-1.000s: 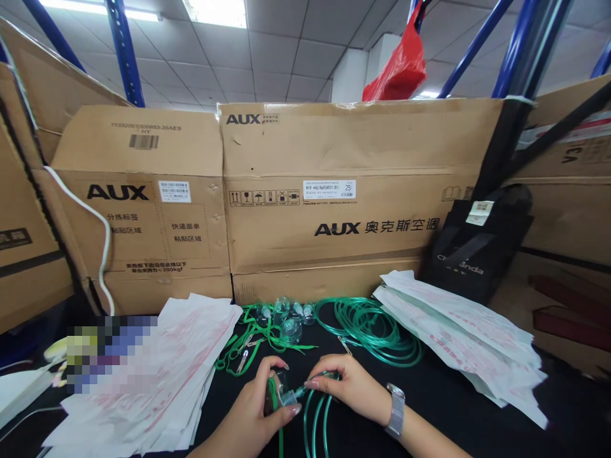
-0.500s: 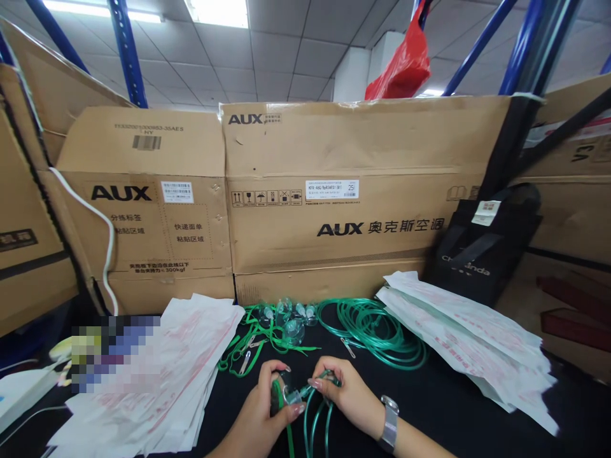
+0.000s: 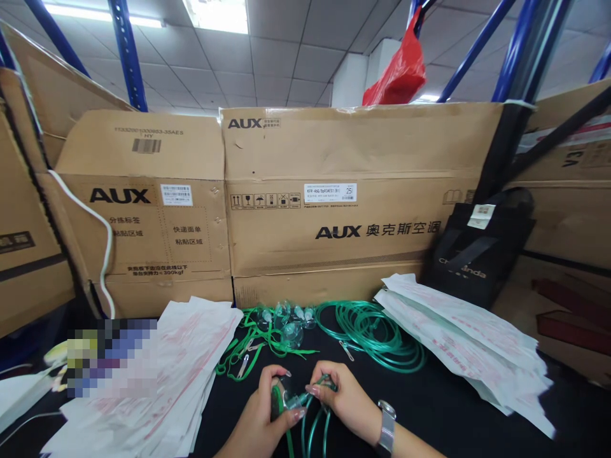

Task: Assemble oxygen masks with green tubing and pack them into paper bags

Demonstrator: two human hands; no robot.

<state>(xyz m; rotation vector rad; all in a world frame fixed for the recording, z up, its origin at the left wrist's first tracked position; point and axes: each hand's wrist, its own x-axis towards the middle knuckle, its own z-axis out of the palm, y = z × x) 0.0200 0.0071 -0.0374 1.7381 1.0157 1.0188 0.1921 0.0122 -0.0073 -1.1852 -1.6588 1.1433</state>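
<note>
My left hand (image 3: pixel 267 410) is closed around a clear oxygen mask (image 3: pixel 285 389) with a green strap hanging from it. The mask's narrow connector points to the right, toward my other hand. Between thumb and fingers, my right hand (image 3: pixel 341 394) pinches green tubing (image 3: pixel 312 429) where it meets that connector; loops of it hang below. Whether the tube is seated in the connector, I cannot tell. Beyond my hands lie several more clear masks (image 3: pixel 292 334) with green straps (image 3: pixel 252 346), and a coil of green tubing (image 3: pixel 370 334).
Printed white paper bags are stacked at left (image 3: pixel 157 375) and more white bags (image 3: pixel 463 343) lie at right. Cardboard boxes (image 3: pixel 286 248) wall off the back of the black table. A black bag (image 3: pixel 468 254) stands at back right. Small metal strips (image 3: pixel 346 350) lie near the coil.
Both hands keep their grips and stay nearly in place, with the mask and tube end still together. The whole view has shifted slightly.
</note>
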